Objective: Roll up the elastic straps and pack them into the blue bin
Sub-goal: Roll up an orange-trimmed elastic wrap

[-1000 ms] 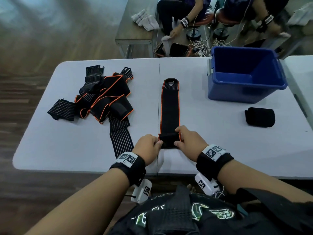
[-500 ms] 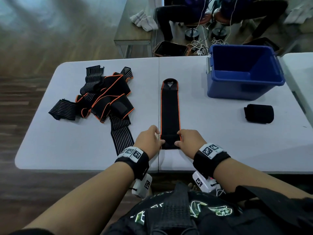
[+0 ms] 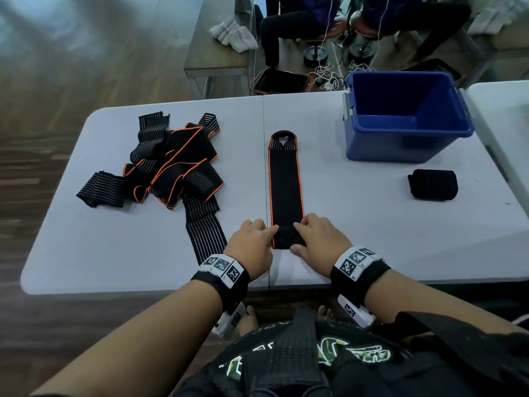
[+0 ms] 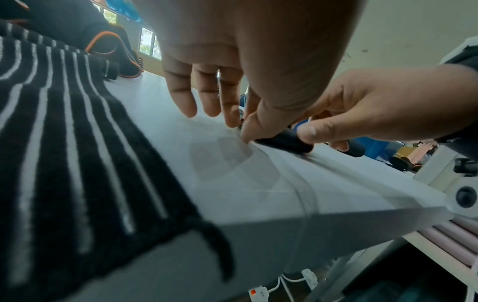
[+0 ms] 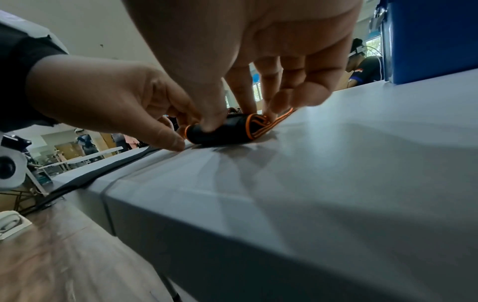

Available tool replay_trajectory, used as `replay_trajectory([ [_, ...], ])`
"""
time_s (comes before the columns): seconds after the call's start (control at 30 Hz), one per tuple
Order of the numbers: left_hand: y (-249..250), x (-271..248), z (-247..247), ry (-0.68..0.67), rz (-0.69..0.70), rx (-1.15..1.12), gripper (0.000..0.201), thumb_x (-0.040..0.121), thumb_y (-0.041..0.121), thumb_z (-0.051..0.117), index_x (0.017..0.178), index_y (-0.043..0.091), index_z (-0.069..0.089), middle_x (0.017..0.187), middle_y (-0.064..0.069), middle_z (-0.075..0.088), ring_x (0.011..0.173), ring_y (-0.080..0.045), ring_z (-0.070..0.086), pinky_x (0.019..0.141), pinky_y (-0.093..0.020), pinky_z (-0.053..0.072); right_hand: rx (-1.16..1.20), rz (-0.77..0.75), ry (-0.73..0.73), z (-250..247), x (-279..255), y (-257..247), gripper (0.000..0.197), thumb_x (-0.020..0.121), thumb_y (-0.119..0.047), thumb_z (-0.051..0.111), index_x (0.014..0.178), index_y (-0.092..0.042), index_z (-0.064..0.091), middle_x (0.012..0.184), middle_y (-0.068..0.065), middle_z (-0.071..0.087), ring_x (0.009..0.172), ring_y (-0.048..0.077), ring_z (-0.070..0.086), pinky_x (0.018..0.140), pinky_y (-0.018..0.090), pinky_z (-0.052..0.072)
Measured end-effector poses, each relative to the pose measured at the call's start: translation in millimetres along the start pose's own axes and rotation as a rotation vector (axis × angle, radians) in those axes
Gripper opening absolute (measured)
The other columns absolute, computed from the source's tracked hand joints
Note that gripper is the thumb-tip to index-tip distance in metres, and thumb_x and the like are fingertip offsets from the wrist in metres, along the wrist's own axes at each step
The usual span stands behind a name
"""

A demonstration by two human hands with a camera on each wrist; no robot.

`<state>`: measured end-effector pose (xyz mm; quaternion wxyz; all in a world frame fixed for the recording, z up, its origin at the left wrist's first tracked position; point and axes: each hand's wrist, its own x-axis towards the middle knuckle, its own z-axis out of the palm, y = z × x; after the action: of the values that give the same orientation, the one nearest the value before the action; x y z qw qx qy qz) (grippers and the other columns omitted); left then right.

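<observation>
Rolled a turn farther than a second ago, the soft, springy orange-edged strap (image 3: 284, 184) is pinched at its roll's two ends by the left hand (image 3: 252, 245) and right hand (image 3: 319, 242), the best hold against unwinding.

bare table (image 3: 357, 196) to blue bin (image 3: 400, 147), strap pile (image 3: 171, 167) left
</observation>
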<state>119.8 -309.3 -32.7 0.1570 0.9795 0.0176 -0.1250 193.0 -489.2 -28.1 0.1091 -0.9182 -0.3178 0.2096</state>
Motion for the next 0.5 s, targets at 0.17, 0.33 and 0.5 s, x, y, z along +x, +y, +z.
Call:
replay_trajectory([
  [0.17,-8.5,0.4,3.8,0.04,-0.1,-0.2,0.044,0.099,0.029,0.055,0.142,0.034,0.054,0.102,0.003,0.054,0.103,-0.018,0.048,0.093,-0.036,0.048,0.206,0.074,-0.037,3.2,1.4,7.5,0.063,0.093,-0.023,0.065,0.149,-0.016,0.039,0.136,-0.005,0.039,0.111,0.018,0.054,0.099,0.028,0.045],
  [0.33,-6.9,6.0,-0.7,0.082,-0.179,-0.378,0.034,0.1,0.024,0.054,0.132,0.031,0.066,0.088,0.006,0.057,0.084,-0.017,0.059,0.075,-0.029,0.047,0.441,0.213,0.07,-0.9,10.2,10.5,0.044,0.091,-0.027,0.068,0.134,-0.019,0.059,0.122,-0.002,0.052,0.11,0.017,0.054,0.094,0.023,0.038],
  [0.5,-5.9,7.0,-5.5,0.041,-0.211,-0.465,0.03,0.093,0.025,0.064,0.122,0.027,0.07,0.082,-0.004,0.066,0.076,-0.017,0.062,0.063,-0.024,0.046,0.538,0.309,0.08,0.1,11.5,7.6,0.018,0.095,-0.033,0.06,0.096,-0.017,0.069,0.083,0.004,0.067,0.079,0.026,0.066,0.078,0.044,0.059],
])
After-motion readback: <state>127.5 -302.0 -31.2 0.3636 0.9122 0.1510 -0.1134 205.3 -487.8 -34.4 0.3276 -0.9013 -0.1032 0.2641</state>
